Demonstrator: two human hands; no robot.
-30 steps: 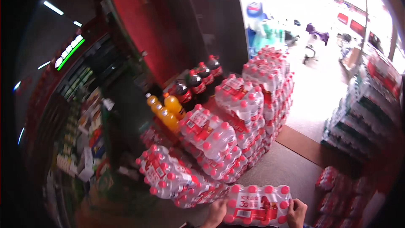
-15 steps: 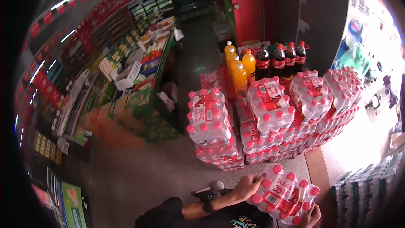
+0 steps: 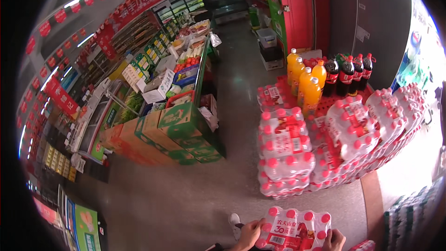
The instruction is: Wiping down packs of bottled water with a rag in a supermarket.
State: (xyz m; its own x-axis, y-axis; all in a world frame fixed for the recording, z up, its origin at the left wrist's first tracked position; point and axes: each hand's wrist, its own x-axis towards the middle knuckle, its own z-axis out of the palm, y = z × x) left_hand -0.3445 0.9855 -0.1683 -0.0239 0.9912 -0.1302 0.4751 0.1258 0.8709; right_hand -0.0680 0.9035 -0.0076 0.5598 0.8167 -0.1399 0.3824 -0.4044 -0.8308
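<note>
Bottle pack (image 3: 296,230): glossy clear plastic film. Orange bottles (image 3: 311,95): smooth, shiny plastic. Boxes (image 3: 180,120): matt cardboard. Floor (image 3: 158,190) looks smooth.

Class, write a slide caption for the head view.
A left hand and right hand hold a wrapped pack of red-capped bottles before stacks of similar packs.

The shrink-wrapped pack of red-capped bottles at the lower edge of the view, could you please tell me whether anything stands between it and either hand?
Nothing visible does: the left hand holds the left end of the shrink-wrapped pack of red-capped bottles, and the right hand holds its right end.
</note>
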